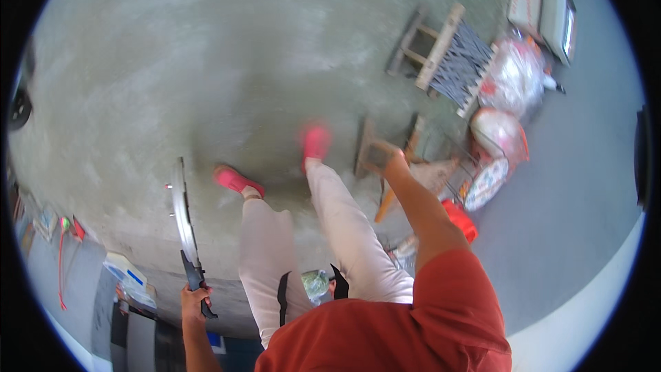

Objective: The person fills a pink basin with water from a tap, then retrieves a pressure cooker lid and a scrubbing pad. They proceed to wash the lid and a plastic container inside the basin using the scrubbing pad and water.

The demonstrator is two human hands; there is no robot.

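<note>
My left hand (195, 300) is closed around the black handle of a long, narrow, slightly curved metal tool (182, 206), which looks like a saw. Its silvery length points away from me, left of my feet. On the right, my arm is stretched forward and down; my right hand (396, 161) is blurred and lies over or against a small wooden stool frame (365, 147). Whether its fingers grip the wood cannot be told. Beside that frame are slanting wooden legs and a pale, flat piece (436, 173).
A stool with a woven grey seat (459, 64) stands at upper right. Beyond it are filled clear plastic bags (514, 75) and a box (525, 2) along the wall. A red plastic item (459, 221) lies near my right arm. A wheel (20, 108) shows at far left.
</note>
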